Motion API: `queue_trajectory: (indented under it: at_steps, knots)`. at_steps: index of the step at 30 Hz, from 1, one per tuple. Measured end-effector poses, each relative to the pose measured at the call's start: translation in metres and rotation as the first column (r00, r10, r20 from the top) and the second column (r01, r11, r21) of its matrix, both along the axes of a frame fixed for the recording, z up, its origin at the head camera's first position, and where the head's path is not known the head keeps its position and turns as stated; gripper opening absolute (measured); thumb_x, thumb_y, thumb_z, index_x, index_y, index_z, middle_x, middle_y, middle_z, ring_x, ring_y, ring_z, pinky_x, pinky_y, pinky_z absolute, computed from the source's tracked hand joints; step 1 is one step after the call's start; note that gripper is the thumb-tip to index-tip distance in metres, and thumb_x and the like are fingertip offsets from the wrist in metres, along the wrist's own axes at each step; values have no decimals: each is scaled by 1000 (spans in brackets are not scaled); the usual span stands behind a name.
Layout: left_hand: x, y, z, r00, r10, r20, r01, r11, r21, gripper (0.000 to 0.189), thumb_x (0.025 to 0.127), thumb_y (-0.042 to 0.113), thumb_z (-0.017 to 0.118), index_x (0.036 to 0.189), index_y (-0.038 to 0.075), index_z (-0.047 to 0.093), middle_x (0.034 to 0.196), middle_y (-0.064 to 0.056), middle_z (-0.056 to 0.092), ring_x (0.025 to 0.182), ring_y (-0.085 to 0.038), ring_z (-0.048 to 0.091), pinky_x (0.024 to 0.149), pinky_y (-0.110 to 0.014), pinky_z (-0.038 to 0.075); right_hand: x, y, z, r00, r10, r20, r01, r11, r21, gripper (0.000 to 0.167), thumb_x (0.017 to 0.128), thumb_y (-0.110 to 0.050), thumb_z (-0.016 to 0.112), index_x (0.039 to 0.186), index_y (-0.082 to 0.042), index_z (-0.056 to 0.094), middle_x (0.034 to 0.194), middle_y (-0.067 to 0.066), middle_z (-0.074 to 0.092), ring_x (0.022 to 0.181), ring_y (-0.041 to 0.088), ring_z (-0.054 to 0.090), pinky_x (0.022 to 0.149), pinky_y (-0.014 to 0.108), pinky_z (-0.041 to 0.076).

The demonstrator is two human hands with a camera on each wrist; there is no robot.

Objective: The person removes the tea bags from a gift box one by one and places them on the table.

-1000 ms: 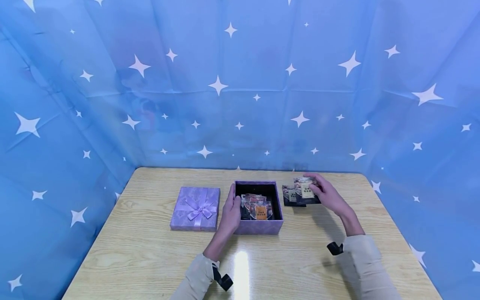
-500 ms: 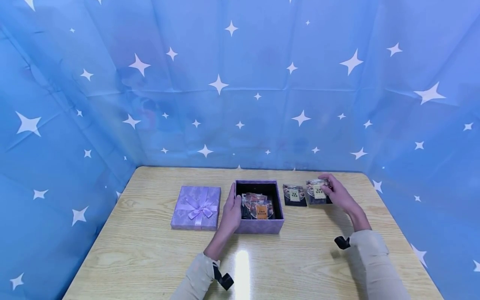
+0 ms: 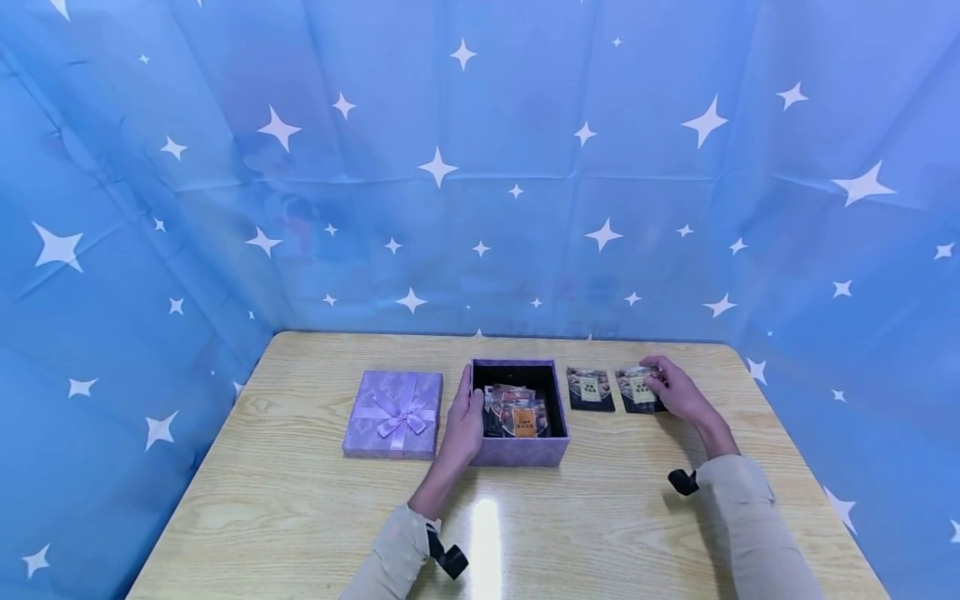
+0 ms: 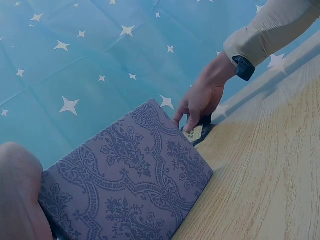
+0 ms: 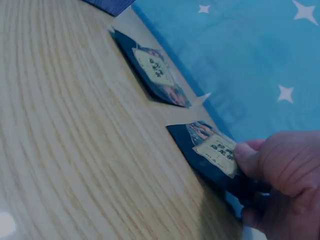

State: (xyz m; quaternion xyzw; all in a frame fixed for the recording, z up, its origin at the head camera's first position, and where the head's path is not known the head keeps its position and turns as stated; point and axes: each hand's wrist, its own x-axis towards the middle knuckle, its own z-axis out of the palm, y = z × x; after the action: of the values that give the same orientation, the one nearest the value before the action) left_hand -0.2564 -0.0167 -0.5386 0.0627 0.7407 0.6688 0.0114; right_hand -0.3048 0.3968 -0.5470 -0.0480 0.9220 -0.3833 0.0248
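Note:
A purple patterned gift box stands uncovered, with several sachets inside, the front one bearing an orange label. My left hand grips the box's left wall, thumb at the rim. To the right, my right hand pinches the right edge of a dark food sachet with a cream label, low over the table; its underside contact is hard to judge. A similar sachet lies flat between that one and the box. In the left wrist view, the box's side hides most of the sachets.
The purple lid with a ribbon bow lies left of the box. All of it sits on a wood-grain table, backed by a blue star-patterned curtain. A bright light reflection shows on the table front.
My right hand has carried its sachet rightward off the other sachet and lowered it alongside. The left hand stays on the box.

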Motion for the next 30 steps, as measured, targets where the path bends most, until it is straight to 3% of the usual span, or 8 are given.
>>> queue_trajectory:
  at_steps: [6,13,18,21,24,27,29,30]
  knots:
    - [1,0,0,1000,3,12,-3,1000,-6,58,115,20,31,170,17,10,174,-10,15,145,-40,40,118,-52,31,-3,5,-5,999,-18,30,14,993,115,42,112,-12,48,147,10,42,94,16,58,76,22,49,63,36,42]
    - [0,0,2,1000,6,5,-5,1000,-16,59,115,19,32,170,15,11,174,-10,15,157,-34,20,127,-53,20,-8,8,-12,1000,-2,6,1,987,163,43,110,-10,51,142,17,44,70,5,46,62,20,40,62,36,37]
    - [1,0,2,1000,3,11,-3,1000,-18,59,115,20,33,170,17,10,174,-9,15,154,-32,30,122,-50,29,-6,7,-13,1000,-2,-24,6,983,183,44,110,-11,53,140,19,45,65,1,40,63,20,38,68,39,37]
    - [1,0,2,1000,-7,7,7,1000,-21,59,116,23,32,170,18,10,174,-10,15,110,-36,61,111,-50,38,-4,7,-12,1000,-5,-29,10,982,191,44,109,-11,54,140,20,46,67,3,41,67,22,38,70,41,37]
    - [1,0,2,1000,-13,5,13,1000,-24,59,116,26,31,170,19,9,174,-10,15,64,-32,42,103,-49,41,-3,7,-10,1000,3,-24,1,981,195,44,110,-11,53,140,20,45,72,6,43,72,23,38,70,41,37]
    - [1,-1,2,1000,-13,5,13,1000,-12,59,116,26,32,170,19,8,174,-9,14,76,-38,49,108,-48,38,-5,7,-9,1000,11,-26,-6,980,196,44,110,-12,53,139,20,46,75,8,46,70,22,40,69,39,38]
    - [1,0,1,1000,-2,1,2,1000,-6,59,116,25,33,170,17,10,174,-10,15,108,-45,59,116,-50,35,-6,7,-9,999,19,-29,-13,979,202,44,110,-12,53,138,21,46,77,9,48,67,20,40,68,38,38]
    - [1,0,1,1000,4,0,-4,1000,-6,59,116,24,33,170,16,11,174,-11,16,129,-45,53,121,-50,30,-7,7,-9,999,20,-29,-14,979,204,43,110,-12,53,138,21,46,77,10,48,66,20,40,67,38,38]
